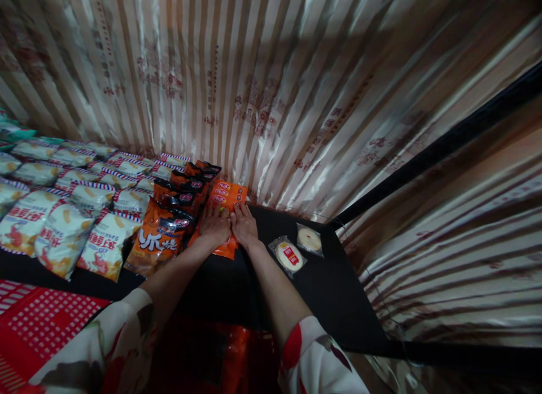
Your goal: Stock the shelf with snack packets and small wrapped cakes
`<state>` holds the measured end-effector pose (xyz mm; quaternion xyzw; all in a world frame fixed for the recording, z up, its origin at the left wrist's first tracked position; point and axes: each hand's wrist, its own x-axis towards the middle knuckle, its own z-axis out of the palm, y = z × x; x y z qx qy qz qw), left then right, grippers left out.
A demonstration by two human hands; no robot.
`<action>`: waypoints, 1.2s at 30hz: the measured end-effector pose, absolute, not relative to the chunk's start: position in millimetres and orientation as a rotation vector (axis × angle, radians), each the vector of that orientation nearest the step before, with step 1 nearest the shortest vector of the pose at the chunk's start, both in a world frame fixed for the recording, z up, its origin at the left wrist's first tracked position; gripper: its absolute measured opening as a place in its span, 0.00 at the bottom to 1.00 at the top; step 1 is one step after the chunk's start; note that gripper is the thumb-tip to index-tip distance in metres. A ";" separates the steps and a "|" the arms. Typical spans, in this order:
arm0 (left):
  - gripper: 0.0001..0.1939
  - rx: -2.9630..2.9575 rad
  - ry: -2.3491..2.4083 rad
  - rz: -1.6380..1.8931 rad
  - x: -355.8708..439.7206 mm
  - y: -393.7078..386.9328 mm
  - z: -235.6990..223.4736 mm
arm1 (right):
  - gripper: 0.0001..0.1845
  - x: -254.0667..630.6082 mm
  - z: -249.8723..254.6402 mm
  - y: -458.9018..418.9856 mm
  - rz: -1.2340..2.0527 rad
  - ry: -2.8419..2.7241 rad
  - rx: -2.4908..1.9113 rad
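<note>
My left hand (215, 224) and my right hand (244, 223) lie side by side on a row of overlapping flat orange packets (228, 193). The fingers of both hands point away from me and rest on the packets, which they partly cover. Just left of my left hand stand orange-and-black snack bags (158, 236), lined up one behind another. To the right of my right hand, two round pale cakes lie in clear wrappers: a nearer one with a red label (289, 255) and a farther one with a small red mark (309, 239).
Rows of white snack bags (105, 241) fill the left of the black-covered table (334, 292). A red plastic basket (55, 320) is at the lower left. Behind hangs a striped, shiny curtain (262, 61), with a dark bar (423, 151) slanting at the right.
</note>
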<state>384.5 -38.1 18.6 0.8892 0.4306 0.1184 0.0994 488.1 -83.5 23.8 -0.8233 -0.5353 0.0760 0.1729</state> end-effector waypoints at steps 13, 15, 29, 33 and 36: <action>0.25 2.646 1.297 0.480 382.9 -43.5 12.4 | 0.26 487.2 21.3 -83.8 0.174 -1.450 -2.324; 0.25 2.653 1.302 0.504 382.7 -44.8 12.0 | 0.26 486.4 21.3 -84.9 0.165 -1.444 -2.309; 0.22 2.665 1.211 0.533 378.2 -61.9 30.8 | 0.23 473.6 9.1 -105.7 0.102 -1.357 -2.184; 0.19 2.663 1.189 0.537 368.5 -73.8 38.9 | 0.23 462.8 10.6 -116.8 0.110 -1.342 -2.173; 0.19 2.679 1.169 0.566 360.4 -82.6 39.9 | 0.22 454.1 14.6 -125.7 0.107 -1.346 -2.173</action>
